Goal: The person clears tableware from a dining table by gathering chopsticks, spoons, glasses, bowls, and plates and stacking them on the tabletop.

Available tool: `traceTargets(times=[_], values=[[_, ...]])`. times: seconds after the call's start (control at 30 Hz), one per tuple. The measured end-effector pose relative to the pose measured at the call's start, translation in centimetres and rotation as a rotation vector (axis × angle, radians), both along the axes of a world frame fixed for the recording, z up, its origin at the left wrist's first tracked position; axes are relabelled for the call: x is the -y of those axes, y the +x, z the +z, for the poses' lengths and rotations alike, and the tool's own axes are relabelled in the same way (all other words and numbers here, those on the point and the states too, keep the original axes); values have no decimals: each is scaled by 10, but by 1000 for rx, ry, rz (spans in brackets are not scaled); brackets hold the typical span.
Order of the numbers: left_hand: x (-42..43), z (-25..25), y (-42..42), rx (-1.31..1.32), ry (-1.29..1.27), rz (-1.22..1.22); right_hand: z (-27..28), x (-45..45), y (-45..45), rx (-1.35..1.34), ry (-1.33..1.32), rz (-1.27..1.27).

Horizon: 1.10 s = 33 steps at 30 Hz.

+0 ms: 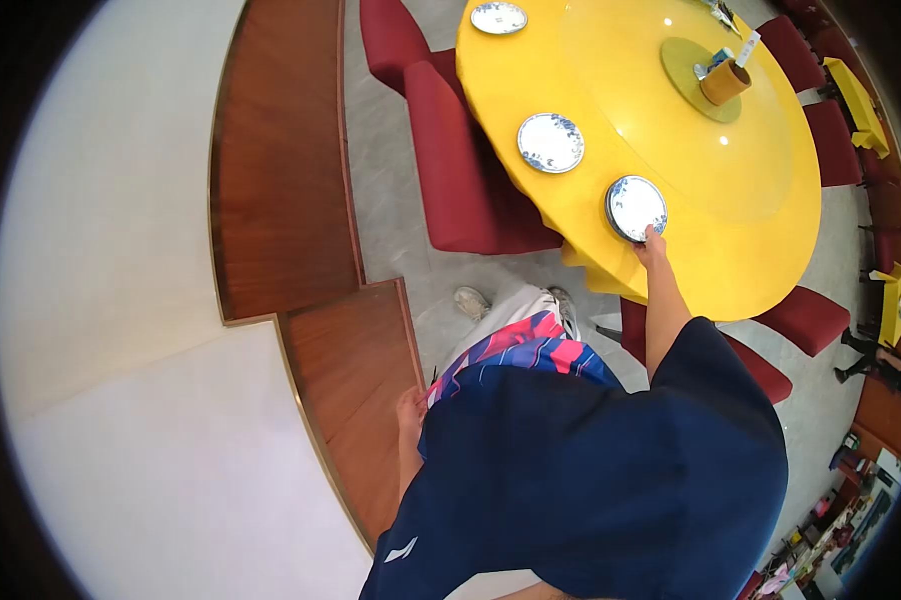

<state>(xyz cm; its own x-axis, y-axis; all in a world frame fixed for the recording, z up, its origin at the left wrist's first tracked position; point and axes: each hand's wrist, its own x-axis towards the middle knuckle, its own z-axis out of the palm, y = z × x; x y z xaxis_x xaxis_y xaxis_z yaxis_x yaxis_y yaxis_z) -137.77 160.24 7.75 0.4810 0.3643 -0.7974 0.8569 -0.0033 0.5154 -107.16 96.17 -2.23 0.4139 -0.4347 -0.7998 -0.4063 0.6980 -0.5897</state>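
My right hand (652, 246) reaches over the near edge of a yellow-covered round table (591, 235). Its fingers are closed on the rim of a stack of plates (635, 207), white with a blue floral pattern. The stack rests on or just above the cloth; I cannot tell which. Another patterned plate (551, 143) lies to its left, and a further plate (499, 18) sits near the top. Down at my left side, my left hand (411, 411) is closed at the edge of a pink and blue apron (516, 350). What it grips is too small to make out.
Red chairs (456, 160) stand around the table. A glass turntable (671, 165) carries a brown holder (725, 84) on a green mat. Wood panelling (281, 150) and a white wall run along my left. Another person (879, 362) is at the far right.
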Motion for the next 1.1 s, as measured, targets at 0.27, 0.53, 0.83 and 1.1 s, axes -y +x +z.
traceTargets(times=[0.27,0.53,0.83,1.1], values=[[-44,-20,-10,194,-14,-147,19,-55,56,14,133,-132],[-59,0,53,-33,-199,99,37,-107,96,33,213,-272],[-133,-73,242,-175,-359,110,-14,-143,112,122,-123,-319],[-197,-147,486,-376,-246,-174,-75,-171,125,-153,-684,-383]])
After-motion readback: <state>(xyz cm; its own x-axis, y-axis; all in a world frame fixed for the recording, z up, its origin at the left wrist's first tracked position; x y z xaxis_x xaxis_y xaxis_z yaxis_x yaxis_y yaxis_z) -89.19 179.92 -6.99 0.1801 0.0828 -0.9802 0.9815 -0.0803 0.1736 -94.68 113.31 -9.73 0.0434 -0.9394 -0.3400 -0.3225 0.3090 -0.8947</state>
